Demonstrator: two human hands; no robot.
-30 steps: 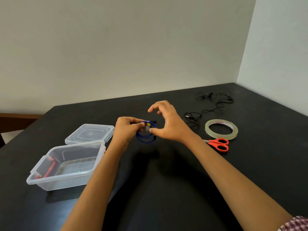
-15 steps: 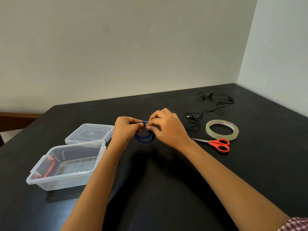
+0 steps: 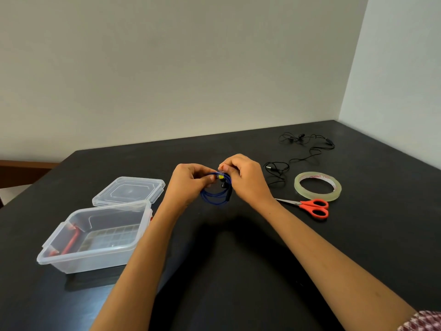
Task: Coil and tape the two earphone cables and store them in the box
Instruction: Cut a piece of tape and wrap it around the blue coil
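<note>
A coiled blue earphone cable point(image 3: 216, 198) hangs above the black table between my two hands. My left hand point(image 3: 188, 185) pinches the coil's top from the left. From the right, my right hand point(image 3: 245, 180) pinches the same spot, where a yellow part and a bit of clear tape show. A black earphone cable point(image 3: 307, 152) lies loose and uncoiled at the back right. The clear plastic box point(image 3: 95, 237) stands open at the left, with a red item inside.
The box's clear lid point(image 3: 130, 191) lies flat behind the box. A roll of clear tape point(image 3: 317, 186) and orange-handled scissors point(image 3: 312, 207) lie right of my hands. Walls close off the table's far and right sides.
My right hand, spread open over the coil a second ago, has closed its fingers onto the coil's top. My left hand has kept its hold.
</note>
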